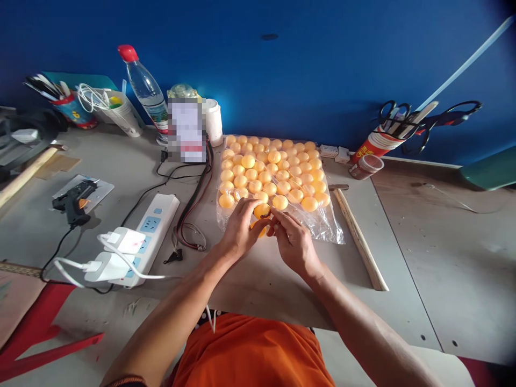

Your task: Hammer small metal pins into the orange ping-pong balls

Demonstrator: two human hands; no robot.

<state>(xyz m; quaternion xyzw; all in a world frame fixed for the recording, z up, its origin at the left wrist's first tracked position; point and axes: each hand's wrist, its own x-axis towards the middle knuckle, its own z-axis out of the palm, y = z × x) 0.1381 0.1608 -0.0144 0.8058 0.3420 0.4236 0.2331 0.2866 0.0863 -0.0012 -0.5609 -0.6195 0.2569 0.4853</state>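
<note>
My left hand (pixel 241 228) is closed round an orange table tennis ball (pixel 262 211) with a dark patch on its right side. Part of a second orange ball (pixel 261 231) shows just below, between the palm and the fingers. My right hand (pixel 296 242) has its fingertips pinched together against the right side of the held ball; anything small between them is too hidden to name. Right behind both hands lies a clear plastic bag (pixel 328 228) with rows of orange balls (pixel 282 187) in it or on it.
A hammer (pixel 360 239) lies at the right. To the left are a power strip (pixel 161 215) with white chargers, black cables (pixel 197 201) and a glue gun (pixel 76 201). Behind stand a plastic bottle (pixel 147 91), a white bottle (pixel 213 122) and a red cup (pixel 377 144) holding scissors.
</note>
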